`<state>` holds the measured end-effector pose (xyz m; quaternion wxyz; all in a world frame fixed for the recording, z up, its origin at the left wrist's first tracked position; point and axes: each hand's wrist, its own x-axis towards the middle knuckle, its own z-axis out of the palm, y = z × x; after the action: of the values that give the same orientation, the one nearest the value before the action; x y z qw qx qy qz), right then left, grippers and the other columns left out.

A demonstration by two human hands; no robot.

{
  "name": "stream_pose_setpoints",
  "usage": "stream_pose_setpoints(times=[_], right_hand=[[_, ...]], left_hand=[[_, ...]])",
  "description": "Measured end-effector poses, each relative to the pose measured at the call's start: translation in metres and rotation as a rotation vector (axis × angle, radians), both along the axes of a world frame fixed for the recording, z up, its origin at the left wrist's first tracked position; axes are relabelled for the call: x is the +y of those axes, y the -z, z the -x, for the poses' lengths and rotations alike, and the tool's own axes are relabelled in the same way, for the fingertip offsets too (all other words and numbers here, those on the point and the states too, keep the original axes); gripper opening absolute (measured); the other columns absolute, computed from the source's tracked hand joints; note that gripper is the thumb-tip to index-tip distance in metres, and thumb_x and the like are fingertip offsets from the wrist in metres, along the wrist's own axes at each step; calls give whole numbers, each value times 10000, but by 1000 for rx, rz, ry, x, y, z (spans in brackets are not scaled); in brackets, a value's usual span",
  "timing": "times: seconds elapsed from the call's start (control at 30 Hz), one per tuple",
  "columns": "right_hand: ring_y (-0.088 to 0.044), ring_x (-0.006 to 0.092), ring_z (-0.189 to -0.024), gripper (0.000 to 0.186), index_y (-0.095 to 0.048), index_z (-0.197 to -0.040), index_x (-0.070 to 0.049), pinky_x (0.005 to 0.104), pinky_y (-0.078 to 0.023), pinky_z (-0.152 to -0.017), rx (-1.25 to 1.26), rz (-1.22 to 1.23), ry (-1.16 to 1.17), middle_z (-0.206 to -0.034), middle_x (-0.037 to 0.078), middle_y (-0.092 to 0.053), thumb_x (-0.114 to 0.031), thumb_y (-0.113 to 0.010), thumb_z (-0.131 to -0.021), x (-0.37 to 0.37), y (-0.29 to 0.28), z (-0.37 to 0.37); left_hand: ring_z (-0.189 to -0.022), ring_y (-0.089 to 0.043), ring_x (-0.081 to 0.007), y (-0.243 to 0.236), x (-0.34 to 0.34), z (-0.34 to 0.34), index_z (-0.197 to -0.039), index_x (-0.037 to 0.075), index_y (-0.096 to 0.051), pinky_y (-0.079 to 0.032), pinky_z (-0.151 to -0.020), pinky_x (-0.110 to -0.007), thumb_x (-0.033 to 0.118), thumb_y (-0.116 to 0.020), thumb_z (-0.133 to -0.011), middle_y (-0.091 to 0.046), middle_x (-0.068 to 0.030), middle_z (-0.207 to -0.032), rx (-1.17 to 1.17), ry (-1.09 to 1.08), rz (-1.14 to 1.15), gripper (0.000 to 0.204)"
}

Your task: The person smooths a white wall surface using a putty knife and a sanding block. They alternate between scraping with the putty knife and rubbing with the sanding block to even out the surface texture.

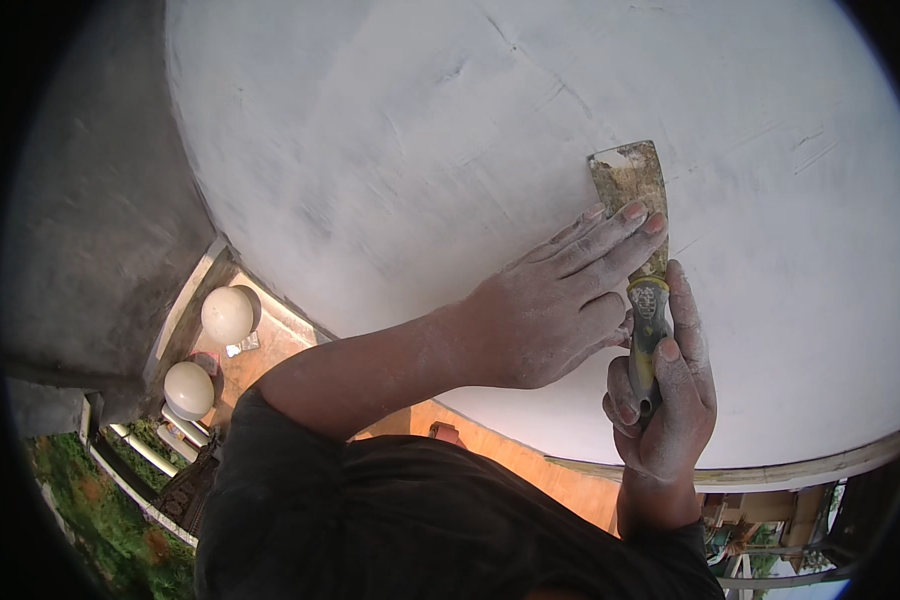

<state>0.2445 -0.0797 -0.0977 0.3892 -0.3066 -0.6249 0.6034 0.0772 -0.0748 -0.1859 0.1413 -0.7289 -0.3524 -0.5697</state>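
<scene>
A putty knife (625,175) with a wide, stained metal blade and a dark grey-and-yellow handle lies against a large white plastered surface (390,140). My right hand (670,390), dusted white, is wrapped round the handle. My left hand (560,290) reaches across from the lower left, its long fingers laid on the blade and the thumb mostly hidden behind them. Fine cracks or scrape marks run over the plaster above and beside the blade.
A dark grey wall (100,230) borders the plaster at left. Below are an orange-tan floor (570,490), two pale round objects (225,315) and a small red item (445,435). Railings and greenery (85,490) show lower left, wooden structures (780,520) lower right.
</scene>
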Motion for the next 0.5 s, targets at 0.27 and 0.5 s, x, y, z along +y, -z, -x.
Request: stream_pose_setpoints(times=[0.27,0.5], right_hand=[[-460,77,-510,692,-183,-1607,30,215,-385,-450,-13,-43,-66,-1175,200,-616,-241,-511,-1061,-3,-7,16],[-406,37,-463,638,-200,-1611,6,174,-332,-394,-54,-35,-28,-991,161,-641,-181,-458,-1058,-5,-8,29]], left_hand=[[-1519,-307,-386,-1,-1,14,-939,-9,-639,-310,-1207,-567,160,-733,-873,-381,-221,-1601,-83,-25,0,204],[-1527,-294,-377,-1,-3,23,-985,15,-674,-285,-1219,-568,135,-704,-889,-340,-203,-1630,-80,-46,10,156]])
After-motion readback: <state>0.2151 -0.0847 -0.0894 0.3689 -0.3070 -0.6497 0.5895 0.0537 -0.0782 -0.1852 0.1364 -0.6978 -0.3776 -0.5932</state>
